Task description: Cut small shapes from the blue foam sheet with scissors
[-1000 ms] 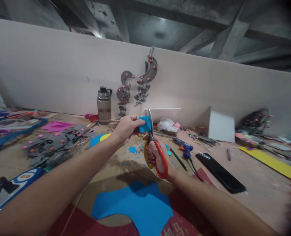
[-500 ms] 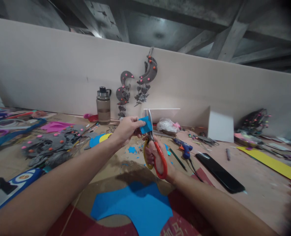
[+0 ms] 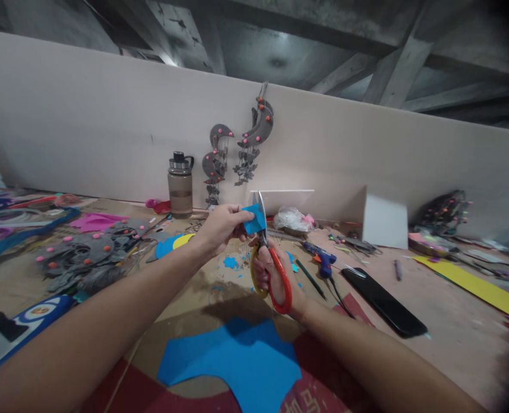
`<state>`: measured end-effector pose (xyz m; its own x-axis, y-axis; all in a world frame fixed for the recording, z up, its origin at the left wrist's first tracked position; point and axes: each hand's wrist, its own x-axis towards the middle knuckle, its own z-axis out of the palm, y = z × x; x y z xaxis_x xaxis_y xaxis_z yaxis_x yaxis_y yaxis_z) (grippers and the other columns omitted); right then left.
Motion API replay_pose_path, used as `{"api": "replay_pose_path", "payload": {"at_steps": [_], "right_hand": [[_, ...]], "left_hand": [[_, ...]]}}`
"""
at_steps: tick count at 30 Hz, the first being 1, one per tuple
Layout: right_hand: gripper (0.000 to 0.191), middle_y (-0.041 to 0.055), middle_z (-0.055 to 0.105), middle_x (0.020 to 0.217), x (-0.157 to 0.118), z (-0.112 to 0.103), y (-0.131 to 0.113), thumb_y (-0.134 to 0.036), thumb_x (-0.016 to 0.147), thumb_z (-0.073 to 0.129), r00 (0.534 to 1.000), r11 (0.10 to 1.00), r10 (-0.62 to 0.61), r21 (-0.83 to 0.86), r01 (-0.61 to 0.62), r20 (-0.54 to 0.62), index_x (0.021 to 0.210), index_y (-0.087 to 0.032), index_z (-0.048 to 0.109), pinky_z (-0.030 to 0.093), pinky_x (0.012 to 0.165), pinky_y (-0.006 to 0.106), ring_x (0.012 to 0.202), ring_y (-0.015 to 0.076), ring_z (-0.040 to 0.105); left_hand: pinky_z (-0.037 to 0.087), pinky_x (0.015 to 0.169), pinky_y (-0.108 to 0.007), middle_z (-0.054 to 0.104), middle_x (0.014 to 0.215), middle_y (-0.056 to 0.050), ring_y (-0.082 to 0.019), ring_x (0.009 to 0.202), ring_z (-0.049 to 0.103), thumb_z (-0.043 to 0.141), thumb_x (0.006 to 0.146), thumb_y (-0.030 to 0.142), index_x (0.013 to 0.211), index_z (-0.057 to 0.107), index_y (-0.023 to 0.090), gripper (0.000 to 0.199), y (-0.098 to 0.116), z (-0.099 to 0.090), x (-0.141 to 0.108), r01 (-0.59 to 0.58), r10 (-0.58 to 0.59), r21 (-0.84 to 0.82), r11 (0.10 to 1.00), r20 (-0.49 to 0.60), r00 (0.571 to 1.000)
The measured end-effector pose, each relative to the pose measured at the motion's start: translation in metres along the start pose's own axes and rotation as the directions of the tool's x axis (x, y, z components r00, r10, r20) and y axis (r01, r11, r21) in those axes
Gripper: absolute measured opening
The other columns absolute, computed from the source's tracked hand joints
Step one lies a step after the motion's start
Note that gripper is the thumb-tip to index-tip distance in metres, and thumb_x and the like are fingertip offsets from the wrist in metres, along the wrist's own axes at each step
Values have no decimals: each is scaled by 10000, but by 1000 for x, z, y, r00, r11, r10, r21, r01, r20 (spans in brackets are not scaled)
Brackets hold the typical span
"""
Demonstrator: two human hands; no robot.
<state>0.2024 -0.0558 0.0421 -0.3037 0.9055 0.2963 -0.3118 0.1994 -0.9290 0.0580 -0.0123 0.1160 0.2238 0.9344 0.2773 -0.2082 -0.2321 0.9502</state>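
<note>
My left hand (image 3: 223,227) pinches a small piece of blue felt (image 3: 253,220) between thumb and fingers. Wrapped round the handles of a pair of scissors (image 3: 280,280), one loop red and the other yellow, is my right hand (image 3: 266,268). The scissor blades point up and stand slightly apart, with the felt piece between them. Below the hands, a small blue flower cut-out (image 3: 231,262) and tiny blue scraps lie on the cardboard. Nearest to me is a large blue felt sheet (image 3: 237,358) with cut, curved edges.
A water bottle (image 3: 180,186) stands by the wall, where grey moon hangings (image 3: 258,129) hang. To the right lie a glue gun (image 3: 323,261), a dark pencil (image 3: 311,277), a black phone (image 3: 383,301) and a yellow strip (image 3: 478,287). Grey felt pieces (image 3: 93,252) are heaped at left.
Almost nothing differs. The view has shifted very slightly, while both hands, the felt piece and the scissors keep nearly the same position.
</note>
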Motion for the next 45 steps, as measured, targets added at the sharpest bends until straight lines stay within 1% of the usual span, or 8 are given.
{"api": "replay_pose_path", "payload": {"at_steps": [6,12,18,23,27,34,39,45], "right_hand": [[355,-98,326,609,-1,-1,1,-543,881,625,1000,1000,-8,19,8,-3,920,-245,436,251,359,134,432,47,273],[383,-104,338,603,-1,0,1,-559,862,639,999,1000,27,2,-27,-28,944,-249,429,245,352,132,422,46,275],[361,-95,339,621,1,0,2,-555,882,615,1000,1000,-10,0,10,1,945,-254,426,245,370,151,442,56,278],[332,-68,360,671,1,-1,1,-545,916,574,999,998,-43,-43,44,27,922,-253,416,253,432,187,500,72,286],[332,-66,339,674,1,-2,2,-555,918,566,997,997,-67,-41,68,30,941,-258,419,242,450,204,514,84,268],[327,-73,301,664,2,-3,5,-534,924,575,997,998,-59,14,58,48,923,-255,406,220,454,198,511,76,239],[317,-73,308,670,3,-4,6,-529,922,583,998,999,-47,19,46,39,934,-253,427,213,451,183,512,65,252],[357,-82,307,659,3,-4,4,-547,894,616,999,999,-20,51,18,40,946,-256,416,192,431,171,492,60,221]], "left_hand": [[393,408,-205,591,553,-22,-115,461,565,722,676,280,646,547,146,222,-2,-3,2,7,-7,-7,1000,0,1000],[372,405,-201,608,567,-21,-126,477,594,732,669,295,648,548,156,232,-5,-9,6,0,0,-10,1000,-22,1000],[417,442,-210,592,579,1,-112,506,567,746,655,275,649,536,163,238,-5,-6,5,-58,54,-58,997,-66,996],[416,462,-216,568,577,10,-98,502,531,717,679,245,633,516,166,221,-6,-1,2,-76,74,-86,993,-30,997],[401,456,-212,548,561,17,-94,489,517,711,672,229,623,501,170,224,-6,1,2,-64,62,-95,993,-25,998],[396,455,-210,548,545,18,-89,475,513,697,690,212,616,508,165,208,-6,3,1,-66,66,-103,992,-5,998],[413,462,-205,564,562,15,-90,489,528,718,670,216,625,520,158,211,-7,3,0,-62,62,-100,993,-1,998],[408,449,-201,548,545,18,-83,469,507,720,658,218,608,508,161,225,-6,4,1,-55,54,-94,994,-13,998]]}}
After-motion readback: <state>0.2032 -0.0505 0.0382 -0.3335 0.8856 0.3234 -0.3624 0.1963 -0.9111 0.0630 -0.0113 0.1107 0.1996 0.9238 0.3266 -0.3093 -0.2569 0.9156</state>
